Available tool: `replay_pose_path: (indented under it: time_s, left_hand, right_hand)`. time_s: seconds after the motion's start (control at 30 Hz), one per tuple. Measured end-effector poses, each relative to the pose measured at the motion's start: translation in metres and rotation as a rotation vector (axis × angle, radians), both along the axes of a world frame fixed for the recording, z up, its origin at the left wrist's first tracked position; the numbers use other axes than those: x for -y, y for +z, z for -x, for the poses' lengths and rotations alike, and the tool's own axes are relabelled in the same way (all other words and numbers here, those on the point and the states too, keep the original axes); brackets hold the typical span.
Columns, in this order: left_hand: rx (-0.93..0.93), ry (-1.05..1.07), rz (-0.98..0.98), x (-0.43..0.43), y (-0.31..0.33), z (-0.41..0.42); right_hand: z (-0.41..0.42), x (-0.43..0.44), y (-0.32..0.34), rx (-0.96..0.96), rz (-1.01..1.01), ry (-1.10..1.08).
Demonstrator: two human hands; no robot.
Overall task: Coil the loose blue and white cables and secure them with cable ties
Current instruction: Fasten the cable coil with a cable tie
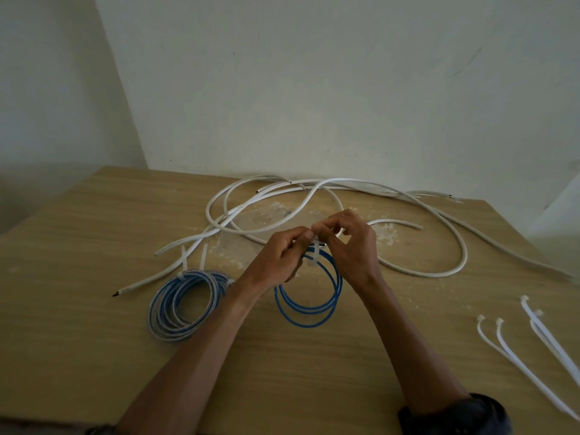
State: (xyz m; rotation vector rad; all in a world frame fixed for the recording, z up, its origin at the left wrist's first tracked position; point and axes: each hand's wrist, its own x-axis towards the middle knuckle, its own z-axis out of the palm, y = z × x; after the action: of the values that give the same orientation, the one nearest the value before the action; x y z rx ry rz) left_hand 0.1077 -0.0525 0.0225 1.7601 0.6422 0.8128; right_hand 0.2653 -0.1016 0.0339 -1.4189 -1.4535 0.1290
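All the gear lies on the wooden table (94, 356).

Risks, big to small:

The loose white cables (423, 273) sprawl over the back half, crossing each other, w/ one run passing just behind the hands. If a wrist drags a strand, or one slips under the tie, the tie prob. closes round the wrong cable & the tangle tightens.

The tied blue-and-white coil (161, 309) lies flat at left, its right side hidden under the left forearm. An elbow shift could shove it. That's low stakes b/c two ties hold it.

The blue coil (338, 282) is the piece in work. Its top is gathered btw both hands & its loops droop toward the near edge. Can't tell if the low arc rests on the wood.

The left hand (279, 259) curls at the gathered strands & pinches the cable tie (315, 254) near its head. The right hand (348, 246) pinches the strap's free end w/ thumb & fingertips. If the left grip eases before the tie locks, the loops spring apart, or one strand ends up outside the tie.

The spare ties (541, 331) lie well apart at right, near the edge. A sleeve brush could knock them off.

Containers: no box, tray or bin in view, so nothing is held in anything.
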Motion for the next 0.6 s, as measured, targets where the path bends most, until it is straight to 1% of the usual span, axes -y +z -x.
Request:
replay_pose_path:
  time_s: [0.2,0.27,0.33,0.47,0.6]
  left_hand:
    - [0.012,-0.037,0.091,0.003,0.003,0.001]
    - [-0.010,-0.051,0.073,0.005,0.005,0.001]
    - [-0.053,-0.053,0.021,0.006,0.007,0.001]
    - [-0.137,-0.053,-0.062,0.006,0.014,0.002]
    - [-0.185,-0.096,-0.098,0.011,0.015,0.001]
  right_hand:
    - [-0.004,0.003,0.003,-0.191,0.043,0.092]
    - [-0.005,0.003,0.003,-0.273,0.086,0.134]
    - [-0.006,0.004,0.002,-0.288,0.105,0.139]
    - [-0.002,0.002,-0.002,-0.290,0.114,0.062]
    - [-0.004,-0.002,-0.002,-0.396,0.061,-0.061]
